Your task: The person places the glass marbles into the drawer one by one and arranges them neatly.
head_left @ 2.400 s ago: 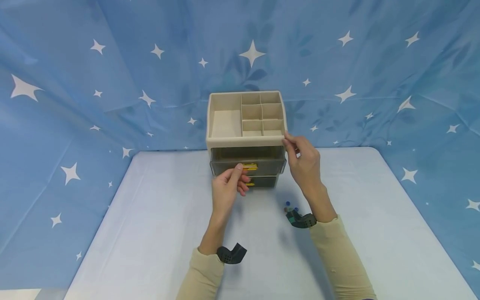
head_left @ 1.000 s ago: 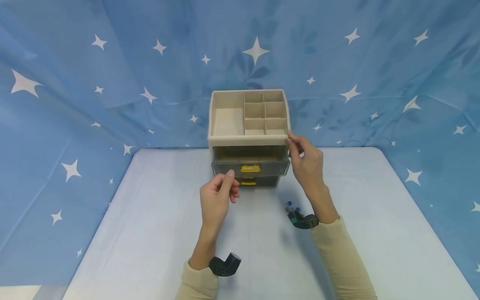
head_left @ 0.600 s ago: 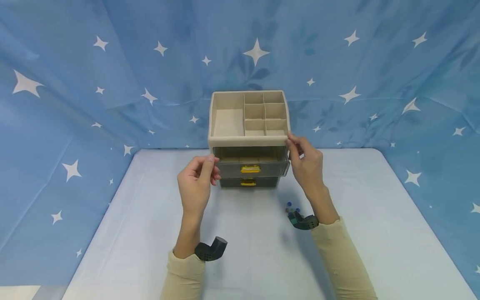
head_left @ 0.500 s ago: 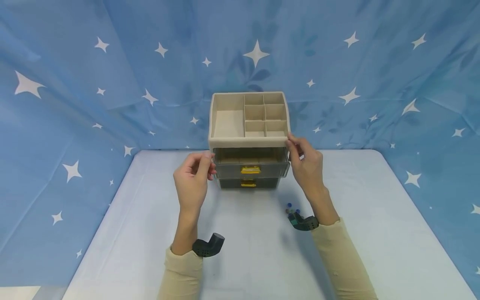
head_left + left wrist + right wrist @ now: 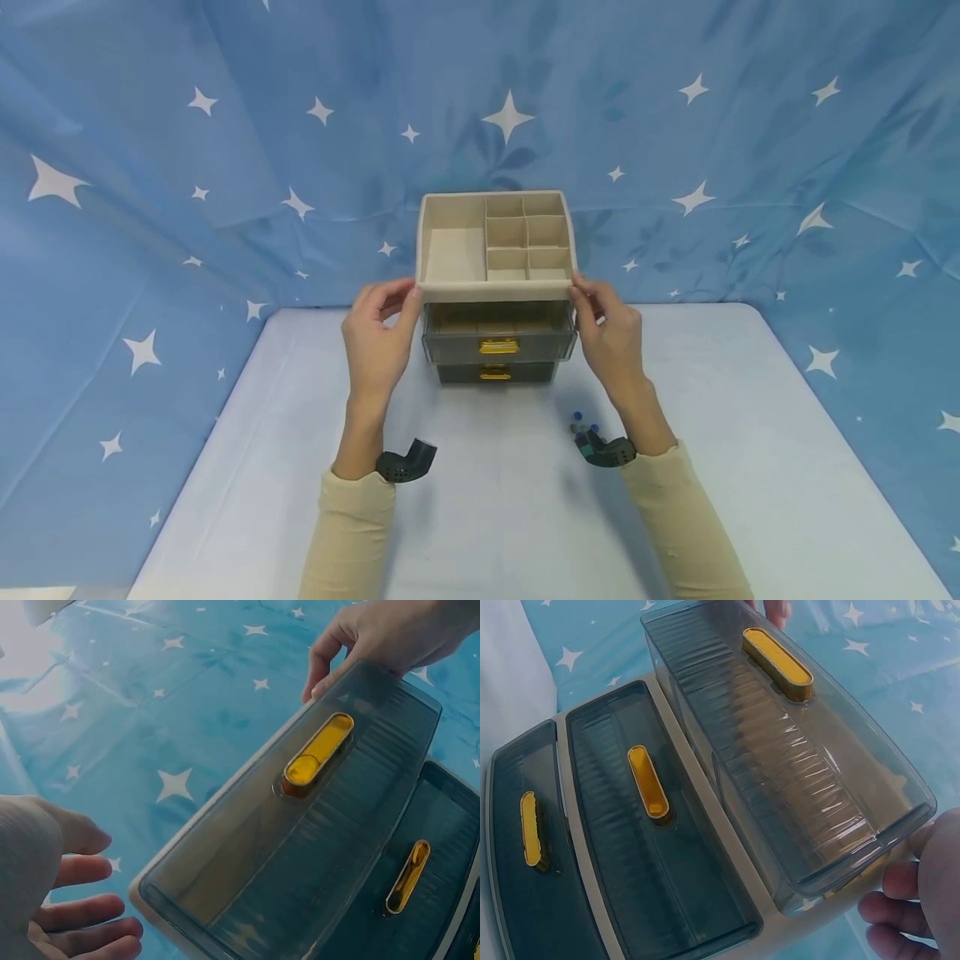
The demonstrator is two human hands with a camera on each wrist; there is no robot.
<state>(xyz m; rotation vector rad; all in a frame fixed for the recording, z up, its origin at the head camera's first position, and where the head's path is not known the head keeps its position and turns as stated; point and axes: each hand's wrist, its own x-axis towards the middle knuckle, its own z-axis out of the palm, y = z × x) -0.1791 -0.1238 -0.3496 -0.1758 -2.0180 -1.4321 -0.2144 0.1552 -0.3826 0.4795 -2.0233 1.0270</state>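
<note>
A beige desktop drawer organizer (image 5: 495,291) stands at the back of the table, its tinted top drawer (image 5: 498,346) pulled out, with a yellow handle (image 5: 778,663). My right hand (image 5: 611,325) pinches the organizer's front right upper corner between thumb and fingers. At the front left corner is my left hand (image 5: 378,333), thumb and fingers bent loosely; in the left wrist view its fingers (image 5: 82,915) lie beside the organizer's edge without a grip on it. The lower drawers (image 5: 649,802) are pushed in.
The organizer's top has one large compartment (image 5: 456,242) and several small ones (image 5: 527,233). Small coloured beads (image 5: 581,425) lie on the white table (image 5: 750,467) near my right wrist. A blue star-patterned cloth (image 5: 300,150) hangs behind and at the sides.
My left hand has let go of the top drawer's handle and moved left and up to the organizer's front left corner. The top drawer sticks out slightly more. My right hand keeps its place.
</note>
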